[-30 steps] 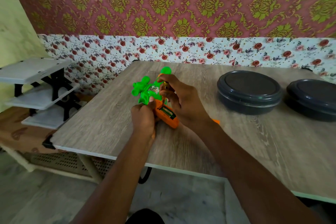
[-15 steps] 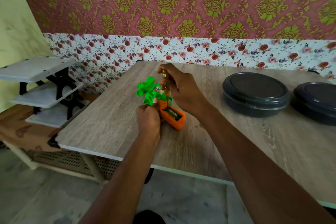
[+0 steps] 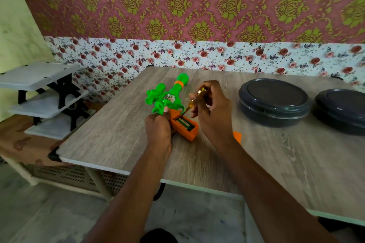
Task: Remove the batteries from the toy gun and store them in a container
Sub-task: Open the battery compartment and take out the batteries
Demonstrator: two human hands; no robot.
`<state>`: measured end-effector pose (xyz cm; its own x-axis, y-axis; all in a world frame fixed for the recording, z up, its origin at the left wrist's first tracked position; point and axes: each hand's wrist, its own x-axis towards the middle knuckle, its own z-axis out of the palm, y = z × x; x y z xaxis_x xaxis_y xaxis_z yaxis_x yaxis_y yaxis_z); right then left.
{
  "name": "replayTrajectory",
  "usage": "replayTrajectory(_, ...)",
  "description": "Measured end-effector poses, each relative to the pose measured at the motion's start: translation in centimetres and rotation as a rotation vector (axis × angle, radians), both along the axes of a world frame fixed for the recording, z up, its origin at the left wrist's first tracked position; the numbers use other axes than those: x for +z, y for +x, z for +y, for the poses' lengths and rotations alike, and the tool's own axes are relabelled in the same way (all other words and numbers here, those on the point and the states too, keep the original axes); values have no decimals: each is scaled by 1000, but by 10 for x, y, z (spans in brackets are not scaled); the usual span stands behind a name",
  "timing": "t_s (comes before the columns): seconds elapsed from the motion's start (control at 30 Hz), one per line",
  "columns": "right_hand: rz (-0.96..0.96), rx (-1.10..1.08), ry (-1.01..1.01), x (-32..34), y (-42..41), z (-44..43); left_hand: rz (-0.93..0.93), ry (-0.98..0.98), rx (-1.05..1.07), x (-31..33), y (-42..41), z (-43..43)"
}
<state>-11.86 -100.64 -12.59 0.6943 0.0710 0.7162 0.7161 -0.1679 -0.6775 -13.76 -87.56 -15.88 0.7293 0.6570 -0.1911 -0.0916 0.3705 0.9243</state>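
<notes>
Our left hand (image 3: 158,130) fingers grip the toy gun (image 3: 169,94), now laid flatter at centre of the counter (image 3: 118,134). Our right hand (image 3: 213,116) fingers have lowered the held screwdriver (image 3: 194,100) toward the batteries (image 3: 184,123), still inside.

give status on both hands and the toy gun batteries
Left hand grips toy gun. Right hand holds screwdriver, tip at open compartment. Batteries not yet out. Nearest container lidded.

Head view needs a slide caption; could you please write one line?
Left hand grips green-and-orange plastic toy gun while right hand probes its open battery compartment with a yellow-handled screwdriver.
</notes>
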Motion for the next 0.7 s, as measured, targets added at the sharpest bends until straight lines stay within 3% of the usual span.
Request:
replayTrajectory(0.3, 238, 52, 206, -1, 1, -8, -9, 4, -12, 1, -1, -1)
replayTrajectory(0.7, 190, 32, 165, -7, 4, -7, -15, -3, -18, 4, -3, -2)
